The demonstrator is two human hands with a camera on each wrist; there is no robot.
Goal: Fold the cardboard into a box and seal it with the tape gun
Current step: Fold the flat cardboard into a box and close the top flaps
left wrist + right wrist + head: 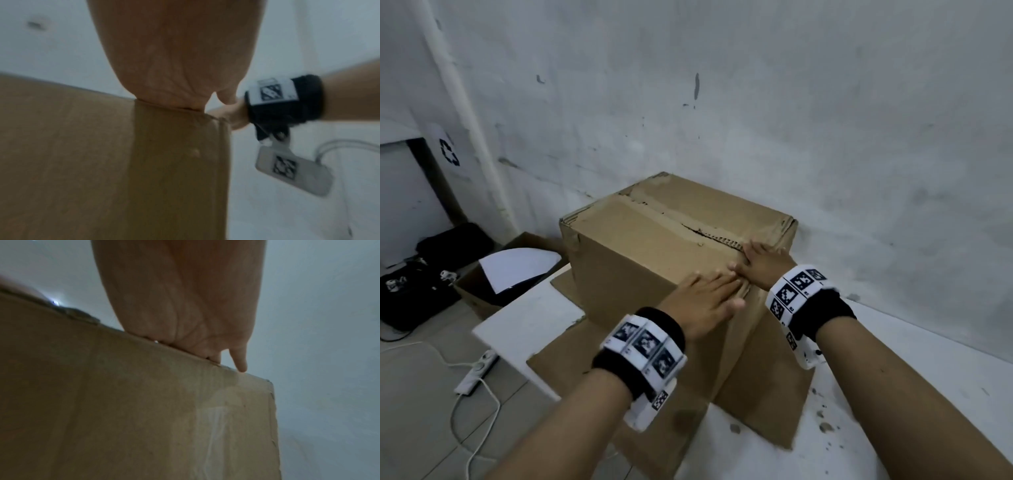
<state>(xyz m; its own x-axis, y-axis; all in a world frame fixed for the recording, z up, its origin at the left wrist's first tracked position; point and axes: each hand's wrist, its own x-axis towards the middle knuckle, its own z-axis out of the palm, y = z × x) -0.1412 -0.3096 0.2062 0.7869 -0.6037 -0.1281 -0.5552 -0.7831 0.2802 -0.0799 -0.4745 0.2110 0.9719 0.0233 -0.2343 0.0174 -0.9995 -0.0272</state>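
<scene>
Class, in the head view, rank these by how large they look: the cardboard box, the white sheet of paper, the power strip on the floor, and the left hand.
1. cardboard box
2. white sheet of paper
3. left hand, close to the paper in apparent size, and nearer the camera, so unsure
4. power strip

cardboard box (654, 260) | brown, upright | top flaps closed | on white table (914, 394)

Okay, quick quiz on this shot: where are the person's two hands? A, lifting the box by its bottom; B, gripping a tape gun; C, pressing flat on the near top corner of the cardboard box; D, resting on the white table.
C: the left hand and right hand lie flat, fingers straight, on the cardboard box at its near top corner.
</scene>
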